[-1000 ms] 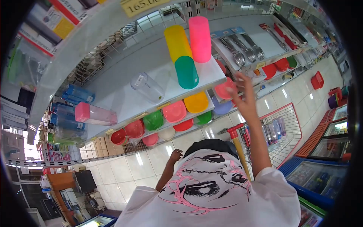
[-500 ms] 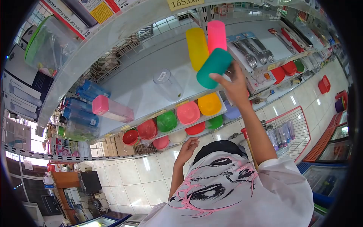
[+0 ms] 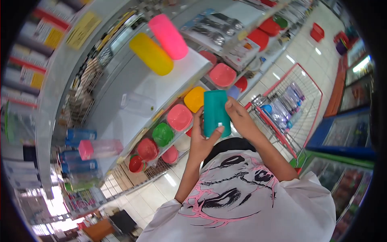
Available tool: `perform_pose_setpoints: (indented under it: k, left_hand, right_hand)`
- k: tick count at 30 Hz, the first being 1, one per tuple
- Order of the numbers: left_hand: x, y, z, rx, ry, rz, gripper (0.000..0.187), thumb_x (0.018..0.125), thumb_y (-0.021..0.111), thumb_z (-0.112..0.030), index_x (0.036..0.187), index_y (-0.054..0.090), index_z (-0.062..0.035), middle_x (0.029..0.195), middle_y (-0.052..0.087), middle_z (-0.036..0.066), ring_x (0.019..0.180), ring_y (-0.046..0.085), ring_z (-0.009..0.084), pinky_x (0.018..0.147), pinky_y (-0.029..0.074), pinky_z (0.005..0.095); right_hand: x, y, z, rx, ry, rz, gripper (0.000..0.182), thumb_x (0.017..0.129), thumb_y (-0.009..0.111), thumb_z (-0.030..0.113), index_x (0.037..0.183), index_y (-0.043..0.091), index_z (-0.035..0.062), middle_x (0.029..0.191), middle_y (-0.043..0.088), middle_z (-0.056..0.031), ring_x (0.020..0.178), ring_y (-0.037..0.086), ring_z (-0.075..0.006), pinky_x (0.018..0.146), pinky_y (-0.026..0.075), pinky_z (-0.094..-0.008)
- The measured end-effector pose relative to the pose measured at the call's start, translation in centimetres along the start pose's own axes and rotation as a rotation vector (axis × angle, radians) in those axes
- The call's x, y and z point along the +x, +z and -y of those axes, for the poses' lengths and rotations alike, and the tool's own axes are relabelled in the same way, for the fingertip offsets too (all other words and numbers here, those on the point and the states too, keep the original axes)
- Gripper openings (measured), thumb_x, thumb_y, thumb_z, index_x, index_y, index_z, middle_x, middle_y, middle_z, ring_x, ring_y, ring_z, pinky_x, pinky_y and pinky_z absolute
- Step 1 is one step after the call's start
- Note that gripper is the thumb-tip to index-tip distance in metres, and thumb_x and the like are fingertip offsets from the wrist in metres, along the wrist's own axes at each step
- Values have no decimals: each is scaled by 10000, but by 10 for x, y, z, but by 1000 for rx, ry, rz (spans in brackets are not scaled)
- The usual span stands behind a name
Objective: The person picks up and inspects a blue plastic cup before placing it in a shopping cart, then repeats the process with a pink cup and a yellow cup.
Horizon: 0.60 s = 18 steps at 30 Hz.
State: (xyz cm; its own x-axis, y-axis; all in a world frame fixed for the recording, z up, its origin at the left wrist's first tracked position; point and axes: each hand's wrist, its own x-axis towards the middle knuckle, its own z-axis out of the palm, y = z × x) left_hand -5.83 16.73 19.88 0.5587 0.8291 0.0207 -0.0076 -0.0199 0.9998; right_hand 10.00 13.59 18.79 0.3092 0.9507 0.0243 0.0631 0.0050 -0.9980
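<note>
I have both hands on the teal cup (image 3: pixel 217 113), which is off the white shelf (image 3: pixel 183 72), held out between that shelf's front edge and my shirt (image 3: pixel 238 193). The fingers of my left hand (image 3: pixel 200 140) are wrapped round one side of it, with the thumb lying on the near face, right by a small white label (image 3: pixel 220 125). My right hand (image 3: pixel 243 120) grips the opposite side, thumb against the wall of the cup; its other fingers are hidden behind, so I cannot tell how they are set.

On the white shelf, towards its right end, are the yellow cup (image 3: pixel 151 54) and the pink cup (image 3: pixel 168 37), side by side. Further left on it is a clear cup (image 3: pixel 138 103), then a pink container (image 3: pixel 100 149) near its left end, with blue bottles (image 3: pixel 80 136) just past that. Below the shelf's front edge runs a row of bowls: orange (image 3: pixel 193 100), pink (image 3: pixel 179 117), green (image 3: pixel 163 134) and red (image 3: pixel 148 149). Past the shelf's right end lies packaged cutlery (image 3: pixel 219 27). Out on the floor, to the right of the shelf, is a wire cart (image 3: pixel 310 79) with clear bottles (image 3: pixel 285 107) inside.
</note>
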Motion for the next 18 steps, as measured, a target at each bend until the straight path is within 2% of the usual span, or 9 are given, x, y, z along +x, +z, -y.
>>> perform_pose_setpoints:
  k: [2,3,4,7,10,14,16,17,18]
  left_hand:
    - [2,-2,1,-186,-91,14,711,830,706,-103,1416,317,-2,1281,502,148,1183,508,229,993,423,345]
    - [4,-3,7,-228,-109,50,699,830,693,-130,1411,327,-4,1302,487,151,1219,481,231,1026,392,360]
    - [5,-1,7,-226,-120,71,699,830,693,-130,1411,327,-4,1302,487,151,1219,481,231,1026,392,360]
    - [5,4,4,-316,-174,110,740,805,718,-192,1412,334,-13,1329,468,145,1252,453,241,1055,358,380]
    - [4,5,1,-323,-194,119,733,810,713,-193,1411,335,-14,1335,463,142,1254,452,242,1056,356,378]
    - [1,3,3,-308,-223,90,744,792,710,-253,1400,350,-19,1293,482,99,1209,482,211,1020,388,352]
    - [-3,-1,7,-423,-241,85,736,816,698,-269,1409,344,-15,1292,505,153,1183,523,280,1000,430,419]
    - [-6,-4,10,-423,-258,100,736,816,698,-269,1409,344,-15,1292,505,153,1183,523,280,1000,430,419]
    - [-10,-9,14,-595,-355,153,739,826,665,-358,1398,356,-7,1230,537,197,1054,586,319,891,494,440]
  right_hand:
    - [-4,-15,16,292,195,115,550,981,510,479,1237,548,-7,1043,602,-69,1004,561,-171,915,434,-307]
    - [-6,-20,18,333,221,102,526,958,561,470,1216,584,12,980,598,-8,938,546,-113,822,440,-259]
    - [-9,-25,19,340,226,79,526,958,561,470,1216,584,12,980,598,-8,938,546,-113,822,440,-259]
    - [-12,-32,18,344,232,70,534,913,621,484,1198,600,33,908,590,23,799,498,-51,659,375,-211]
    - [-15,-32,14,354,228,40,536,912,617,494,1187,606,35,889,582,26,789,491,-55,649,371,-214]
    - [-12,-34,13,352,265,95,548,907,630,480,1218,585,30,957,603,1,830,529,-69,704,413,-222]
    - [-13,-31,16,388,234,115,580,888,682,417,1295,531,32,1095,603,-37,970,566,-113,840,451,-260]
    - [-14,-30,14,393,245,95,580,888,682,417,1295,531,32,1095,603,-37,970,566,-113,840,451,-260]
    - [-15,-28,12,450,160,166,617,875,698,382,1344,483,43,1140,577,-44,1030,548,-135,873,443,-287]
